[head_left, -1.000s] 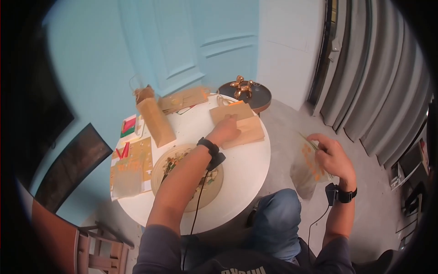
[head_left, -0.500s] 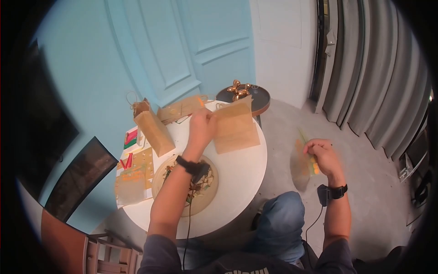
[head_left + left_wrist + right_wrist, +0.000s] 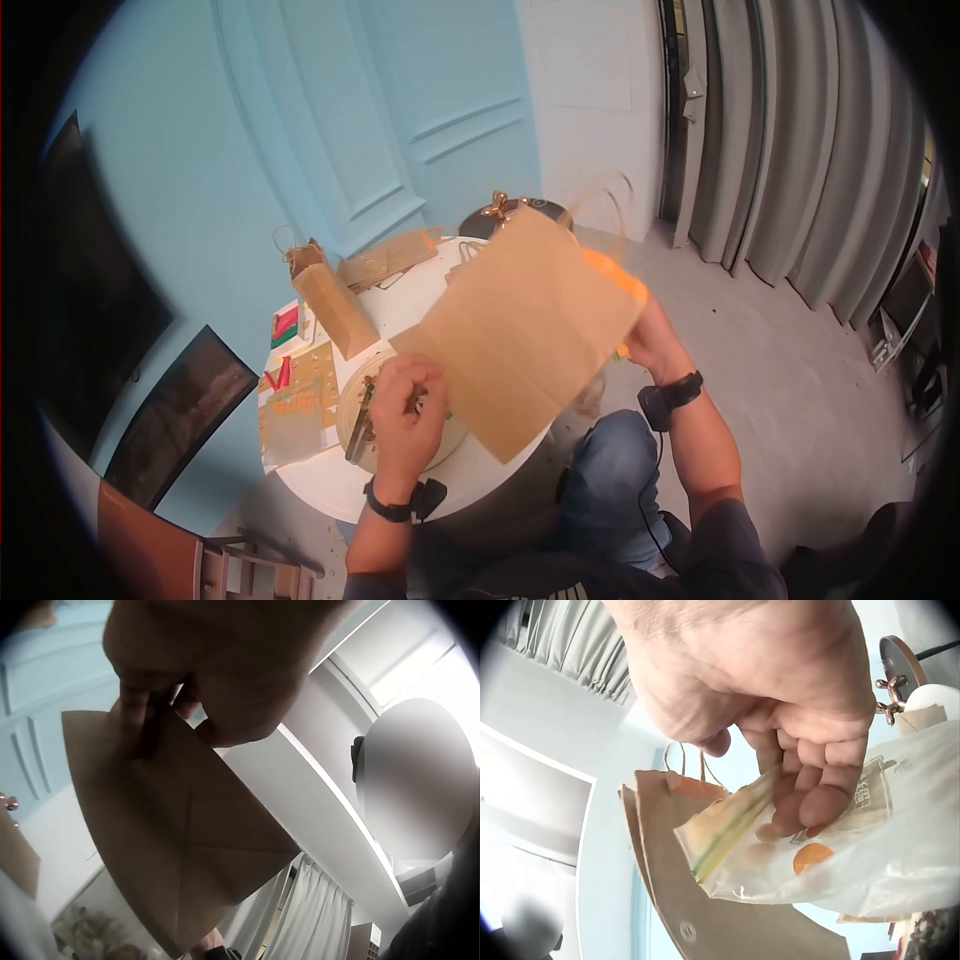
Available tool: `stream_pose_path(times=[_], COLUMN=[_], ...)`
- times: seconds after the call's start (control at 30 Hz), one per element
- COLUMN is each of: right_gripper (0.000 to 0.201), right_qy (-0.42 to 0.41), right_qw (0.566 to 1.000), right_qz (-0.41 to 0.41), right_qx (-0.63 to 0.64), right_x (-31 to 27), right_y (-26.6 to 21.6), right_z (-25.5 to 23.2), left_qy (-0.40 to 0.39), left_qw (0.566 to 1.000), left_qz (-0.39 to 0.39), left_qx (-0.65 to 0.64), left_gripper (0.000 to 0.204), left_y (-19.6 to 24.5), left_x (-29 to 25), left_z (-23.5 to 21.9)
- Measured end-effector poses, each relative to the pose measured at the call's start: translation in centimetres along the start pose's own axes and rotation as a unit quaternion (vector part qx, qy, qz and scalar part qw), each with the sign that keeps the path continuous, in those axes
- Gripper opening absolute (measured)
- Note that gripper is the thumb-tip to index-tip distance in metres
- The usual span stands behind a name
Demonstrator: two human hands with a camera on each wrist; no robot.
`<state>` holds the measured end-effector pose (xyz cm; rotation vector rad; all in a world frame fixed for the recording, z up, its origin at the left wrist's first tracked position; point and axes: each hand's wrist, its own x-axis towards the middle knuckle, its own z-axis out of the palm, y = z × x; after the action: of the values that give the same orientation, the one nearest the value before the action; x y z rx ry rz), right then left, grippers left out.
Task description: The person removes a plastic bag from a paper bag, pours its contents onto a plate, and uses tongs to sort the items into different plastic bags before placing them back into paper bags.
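Note:
A brown paper bag (image 3: 525,330) with twisted handles and an orange strip is raised slantwise over the table's right side. My left hand (image 3: 408,415) holds its lower left edge; in the left wrist view, the fingers of that hand (image 3: 217,667) pinch the paper bag (image 3: 180,832). Partly behind the paper bag is my right hand (image 3: 655,340). The right wrist view has this hand (image 3: 757,697) with its fingers curled on a clear zip bag (image 3: 840,870) with orange spots, beside the paper bag (image 3: 705,900).
On the white round table (image 3: 320,490) are a round tray of mixed scraps (image 3: 445,450), a standing paper bag (image 3: 335,310), flat paper bags (image 3: 385,262) and red pieces (image 3: 284,373). Behind, a dark side table (image 3: 475,222) bears a copper balloon-dog figure (image 3: 497,206). Grey curtains hang right.
The paper bag has risen off the table and moved right and nearer. My left hand has come back toward the body. My right hand, with the zip bag, has moved left, behind the paper bag.

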<state>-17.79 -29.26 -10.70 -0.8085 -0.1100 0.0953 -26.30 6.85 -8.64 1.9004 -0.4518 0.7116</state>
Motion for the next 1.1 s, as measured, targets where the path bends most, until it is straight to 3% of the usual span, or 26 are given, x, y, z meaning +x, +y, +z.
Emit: stream_pose_path(times=[0.03,0.13,0.23,0.4,0.53,0.63,0.73,0.83,0.93,1.03,1.1], right_gripper=[0.049,0.043,0.040,0.042,0.046,0.046,0.044,0.034,0.036,0.033,0.031], right_qy=[0.022,-0.062,-0.211,-0.229,-0.232,-0.212,-0.153,-0.161,-0.213,-0.161,-0.164], right_qw=[0.999,0.993,0.970,0.965,0.964,0.974,0.958,0.962,0.956,0.925,0.889], right_qz=[-0.001,0.098,0.105,0.111,0.119,0.071,0.077,0.110,0.121,0.144,0.098], right_qx=[0.025,-0.031,0.063,0.063,0.054,-0.024,-0.229,-0.192,-0.162,-0.312,-0.416], right_x=[-0.1,-0.1,-1.1,-3.8,-5.3,-5.3,-5.7,-6.2,-4.6,-5.3,-5.7], right_y=[0.0,-0.1,0.5,1.2,1.0,1.7,1.4,0.8,0.8,0.1,-0.4], right_z=[0.1,-3.5,-4.7,-3.5,-3.0,-3.9,-2.1,-0.2,-1.3,1.3,1.7], left_qy=[-0.003,-0.021,-0.022,-0.013,0.001,0.001,-0.009,-0.012,-0.008,-0.016,-0.032], left_qw=[1.000,0.999,0.999,0.995,0.997,0.999,0.998,0.999,0.998,0.998,0.997], left_qz=[0.008,-0.008,-0.030,-0.099,-0.076,-0.042,0.000,-0.031,-0.048,-0.037,-0.057], left_qx=[0.011,0.023,0.014,-0.020,-0.002,0.031,0.064,0.035,0.032,0.043,0.029], left_gripper=[0.021,0.024,0.027,0.032,0.032,0.033,0.035,0.036,0.035,0.036,0.035], left_y=[-0.5,-0.8,-1.8,-2.0,-2.8,-3.2,-3.7,-3.5,-2.9,-3.2,-3.1], left_x=[-1.0,-3.1,-4.9,-6.6,-7.3,-7.5,-7.7,-8.1,-8.2,-8.4,-8.6], left_z=[0.1,0.0,-0.1,-0.2,-0.3,-0.4,-0.4,-0.1,0.3,0.6,0.6])
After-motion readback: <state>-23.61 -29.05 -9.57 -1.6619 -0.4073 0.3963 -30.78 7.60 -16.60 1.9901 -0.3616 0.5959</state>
